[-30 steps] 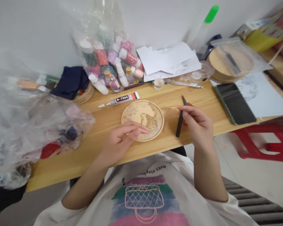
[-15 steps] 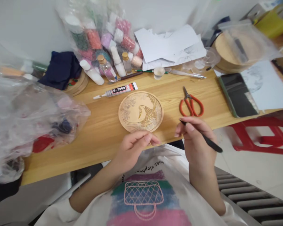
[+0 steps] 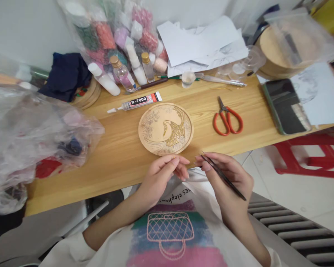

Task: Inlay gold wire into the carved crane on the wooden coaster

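Note:
Black tweezers (image 3: 224, 177) rest in the grip of my right hand (image 3: 228, 178), with their tips pointing up and left, toward my other hand but apart from it. My left hand (image 3: 164, 176) is closed in a pinch at the table's front edge. A tiny gold-coloured piece (image 3: 174, 157) shows between its thumb and forefinger, too small to make out well. Just beyond these fingers lies a round wooden disc (image 3: 156, 128), carved with a bird whose neck and wing feathers are gold. Red-handled pliers or snips (image 3: 227, 118) lie to the right of the disc.
Behind the disc is a B-7000 glue tube (image 3: 139, 101). Bottles (image 3: 124, 74), a small white cup (image 3: 188, 79) and papers (image 3: 200, 44) line the back. Plastic bags (image 3: 39, 141) cover the left side; a phone (image 3: 288, 105) lies right. A red stool (image 3: 311, 155) stands below.
My right hand has moved down and left, bringing the tweezers nearer my left hand. The left hand keeps its pinch, and the gold piece now shows in it. The view has shifted slightly.

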Motion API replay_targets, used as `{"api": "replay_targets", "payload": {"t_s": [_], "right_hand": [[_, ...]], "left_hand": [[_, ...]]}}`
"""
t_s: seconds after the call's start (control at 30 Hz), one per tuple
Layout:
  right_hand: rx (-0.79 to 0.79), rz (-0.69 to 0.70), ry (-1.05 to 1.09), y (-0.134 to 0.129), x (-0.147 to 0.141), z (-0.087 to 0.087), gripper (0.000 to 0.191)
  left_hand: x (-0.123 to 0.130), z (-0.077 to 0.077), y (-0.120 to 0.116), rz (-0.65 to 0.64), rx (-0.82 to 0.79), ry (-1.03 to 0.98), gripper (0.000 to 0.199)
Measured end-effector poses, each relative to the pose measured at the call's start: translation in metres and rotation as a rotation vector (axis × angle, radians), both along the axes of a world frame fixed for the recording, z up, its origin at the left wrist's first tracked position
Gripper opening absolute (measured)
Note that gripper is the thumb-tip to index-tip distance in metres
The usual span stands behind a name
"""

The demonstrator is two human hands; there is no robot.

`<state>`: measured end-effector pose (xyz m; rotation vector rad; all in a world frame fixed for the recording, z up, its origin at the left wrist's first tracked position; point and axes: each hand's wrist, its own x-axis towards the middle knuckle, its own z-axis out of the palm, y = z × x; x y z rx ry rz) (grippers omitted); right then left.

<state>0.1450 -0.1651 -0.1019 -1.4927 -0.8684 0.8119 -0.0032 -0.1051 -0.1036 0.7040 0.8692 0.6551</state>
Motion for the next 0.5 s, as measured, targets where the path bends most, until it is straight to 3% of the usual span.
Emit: {"api": "replay_targets", "payload": {"t_s": [0.33,0.5], "right_hand": [[0.05,-0.024,-0.045,-0.0059,-0.001,-0.0045,0.025],[0.147,-0.05,-0.217,-0.0042,0.0005,-0.0007,0.033]], "left_hand": [[0.0003,0.0006,0.0011,-0.005,-0.02,0.012,0.033],[0.0044,0.0056,0.0048,0.049,-0.069,-0.022,0.029]]}}
